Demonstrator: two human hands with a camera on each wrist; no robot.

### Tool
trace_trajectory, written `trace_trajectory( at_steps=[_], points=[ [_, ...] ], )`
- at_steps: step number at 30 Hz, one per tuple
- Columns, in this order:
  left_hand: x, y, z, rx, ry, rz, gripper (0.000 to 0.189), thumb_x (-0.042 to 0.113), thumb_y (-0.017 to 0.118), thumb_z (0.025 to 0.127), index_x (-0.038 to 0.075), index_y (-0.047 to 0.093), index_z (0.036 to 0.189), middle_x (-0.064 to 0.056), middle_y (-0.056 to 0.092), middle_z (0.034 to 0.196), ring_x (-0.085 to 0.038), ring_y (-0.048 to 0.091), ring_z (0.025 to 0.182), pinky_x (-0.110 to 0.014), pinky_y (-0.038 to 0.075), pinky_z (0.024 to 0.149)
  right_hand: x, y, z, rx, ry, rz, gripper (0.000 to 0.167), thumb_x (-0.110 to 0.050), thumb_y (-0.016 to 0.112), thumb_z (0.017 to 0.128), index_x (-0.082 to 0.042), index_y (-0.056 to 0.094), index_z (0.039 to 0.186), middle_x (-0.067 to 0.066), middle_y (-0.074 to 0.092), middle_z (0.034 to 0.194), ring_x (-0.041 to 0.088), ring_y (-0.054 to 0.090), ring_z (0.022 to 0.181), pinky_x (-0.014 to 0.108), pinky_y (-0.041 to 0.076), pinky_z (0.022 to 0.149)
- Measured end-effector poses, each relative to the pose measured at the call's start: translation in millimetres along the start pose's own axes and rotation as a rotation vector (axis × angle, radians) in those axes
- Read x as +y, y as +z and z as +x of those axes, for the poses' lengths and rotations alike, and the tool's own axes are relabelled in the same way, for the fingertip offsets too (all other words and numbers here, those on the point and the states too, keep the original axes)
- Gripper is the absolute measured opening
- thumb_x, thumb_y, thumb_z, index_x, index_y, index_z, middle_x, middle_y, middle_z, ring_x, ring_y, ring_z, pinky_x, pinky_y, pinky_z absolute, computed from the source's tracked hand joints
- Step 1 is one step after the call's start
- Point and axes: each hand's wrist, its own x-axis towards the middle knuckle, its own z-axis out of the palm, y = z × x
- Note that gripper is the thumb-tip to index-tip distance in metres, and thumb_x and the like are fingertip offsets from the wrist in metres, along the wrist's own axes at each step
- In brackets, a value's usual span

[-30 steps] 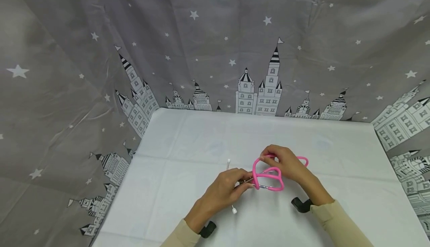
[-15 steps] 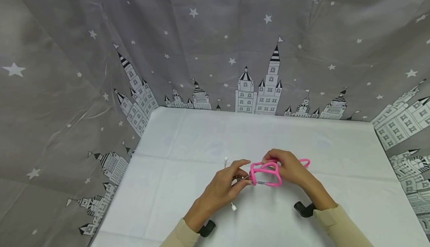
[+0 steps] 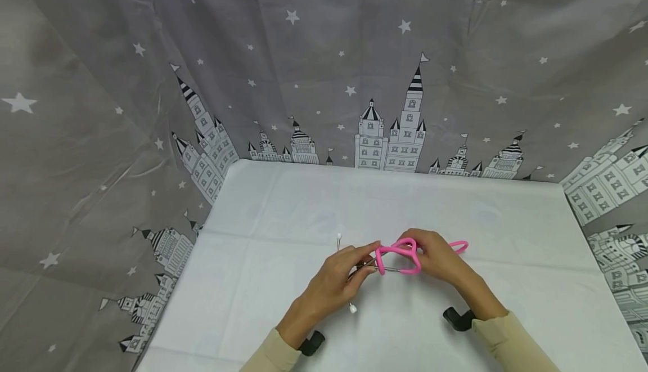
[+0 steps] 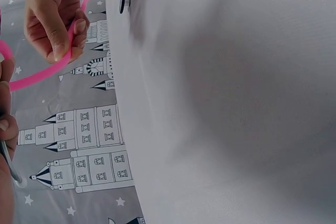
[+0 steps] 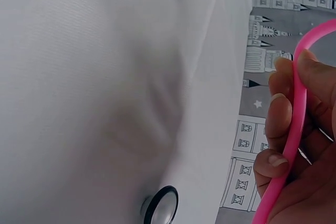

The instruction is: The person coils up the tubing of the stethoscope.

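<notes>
A pink stethoscope (image 3: 415, 266) is held by both hands above the white table. My left hand (image 3: 331, 275) grips its metal ear tubes, with fingertips against the bent pink tubing. The white ear tips (image 3: 353, 308) stick out on either side of that hand. Just to the right, my right hand (image 3: 435, 252) holds the pink tubing, its fingers curled round it in the right wrist view. Loops of tubing lie between the hands, and another bend shows beyond the right hand. The round, black-rimmed chest piece (image 5: 167, 208) hangs close to the white cloth.
A white cloth (image 3: 273, 214) covers the table. Behind and beside it hangs a grey curtain (image 3: 324, 68) printed with castles and stars. Black wrist-worn devices (image 3: 458, 319) sit under both forearms.
My right hand has shifted a little right and nearer the body. The pink loop between the hands has become smaller. My left index finger lifted, then came down to the tubing.
</notes>
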Motion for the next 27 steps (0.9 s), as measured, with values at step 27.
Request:
trace_trajectory(
  at_steps=[27],
  points=[
    [-2.8,-3.0,-2.6,-0.009,-0.009,-0.038,0.050,0.021,0.075,0.102,0.010,0.063,0.149,0.002,0.075,0.102,-0.003,0.057,0.081,-0.021,0.054,0.066,15,-3,-12.6,0.023,-0.012,0.039,0.021,0.001,0.076,0.094,-0.019,0.076,0.090,-0.012,0.051,0.069,-0.001,0.044,0.064,0.019,0.037,0.058]
  ],
)
